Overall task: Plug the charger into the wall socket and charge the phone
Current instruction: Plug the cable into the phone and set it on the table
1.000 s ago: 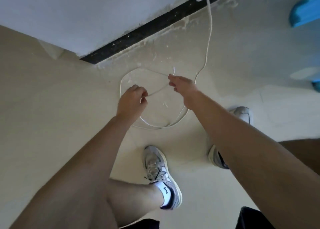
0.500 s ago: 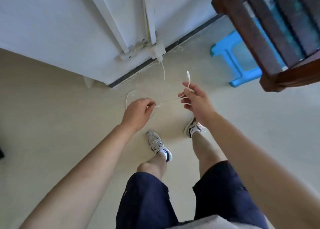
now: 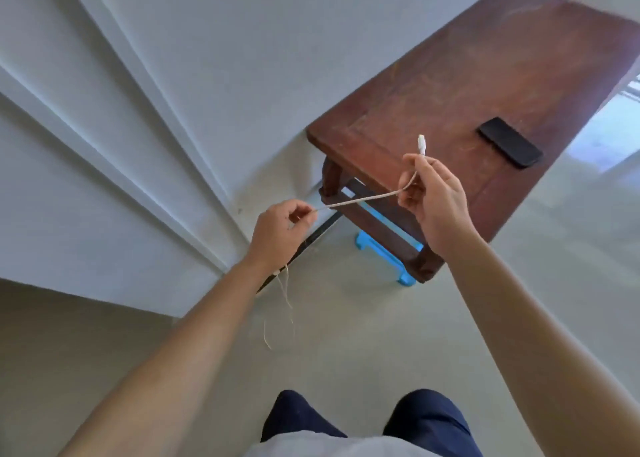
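Observation:
A white charging cable (image 3: 363, 199) stretches between my two hands. My right hand (image 3: 434, 197) pinches it near its free end, and the small white connector (image 3: 421, 144) sticks up above my fingers. My left hand (image 3: 280, 233) grips the cable further along; the rest hangs down past my wrist in a loose loop (image 3: 285, 304) toward the floor. A black phone (image 3: 509, 142) lies flat on the dark wooden table (image 3: 450, 82), to the right of my right hand. The wall socket and the charger plug are hidden from view.
The white wall (image 3: 156, 110) with raised trim fills the left and top. A blue plastic stool (image 3: 384, 252) stands under the table. Pale floor (image 3: 363, 335) lies below my arms, and my dark shorts (image 3: 367, 418) show at the bottom.
I have risen from crouching at the floor to standing, and the view has swung up to the table. Both hands have lifted the cable, the connector now level with the tabletop.

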Available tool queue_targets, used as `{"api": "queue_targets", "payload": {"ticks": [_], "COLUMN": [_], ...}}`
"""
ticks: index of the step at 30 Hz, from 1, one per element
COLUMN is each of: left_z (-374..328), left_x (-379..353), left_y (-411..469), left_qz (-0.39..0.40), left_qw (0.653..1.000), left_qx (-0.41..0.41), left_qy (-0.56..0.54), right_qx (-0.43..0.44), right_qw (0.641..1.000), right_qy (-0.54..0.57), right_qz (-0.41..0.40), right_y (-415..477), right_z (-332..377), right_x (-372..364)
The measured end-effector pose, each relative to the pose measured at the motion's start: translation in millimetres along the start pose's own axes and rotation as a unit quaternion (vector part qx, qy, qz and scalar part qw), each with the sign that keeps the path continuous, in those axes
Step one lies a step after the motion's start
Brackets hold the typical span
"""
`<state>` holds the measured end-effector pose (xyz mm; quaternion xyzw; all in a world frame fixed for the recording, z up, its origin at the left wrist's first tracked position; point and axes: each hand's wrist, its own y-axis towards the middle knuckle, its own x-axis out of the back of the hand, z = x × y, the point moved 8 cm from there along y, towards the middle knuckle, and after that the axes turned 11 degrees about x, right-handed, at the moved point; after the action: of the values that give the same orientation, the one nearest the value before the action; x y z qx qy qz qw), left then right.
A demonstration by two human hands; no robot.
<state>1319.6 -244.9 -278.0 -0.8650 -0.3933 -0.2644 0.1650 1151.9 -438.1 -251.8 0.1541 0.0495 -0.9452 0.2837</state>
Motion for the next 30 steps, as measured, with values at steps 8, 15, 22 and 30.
{"api": "queue_targets", "payload": {"ticks": [8, 15, 22, 30], "left_z": [-119, -224, -262, -221], "left_x": [-130, -288, -394, -476], "left_y": [-3, 6, 66, 179], "left_qz": [-0.041, 0.141, 0.273, 0.093], "left_qw": [0.999, 0.973, 0.945, 0.932], "left_qx": [0.009, 0.081, 0.125, 0.340], "left_qy": [0.002, -0.163, -0.132, -0.081], "right_qx": [0.009, -0.033, -0.028, -0.096], "right_qw": [0.993, 0.987, 0.989, 0.982], "right_qy": [-0.110, -0.101, -0.062, -0.154], "right_qz": [-0.035, -0.124, -0.132, -0.054], "right_y": [55, 113, 199, 288], "right_z": [74, 133, 149, 126], "right_x": [207, 358, 410, 455]}}
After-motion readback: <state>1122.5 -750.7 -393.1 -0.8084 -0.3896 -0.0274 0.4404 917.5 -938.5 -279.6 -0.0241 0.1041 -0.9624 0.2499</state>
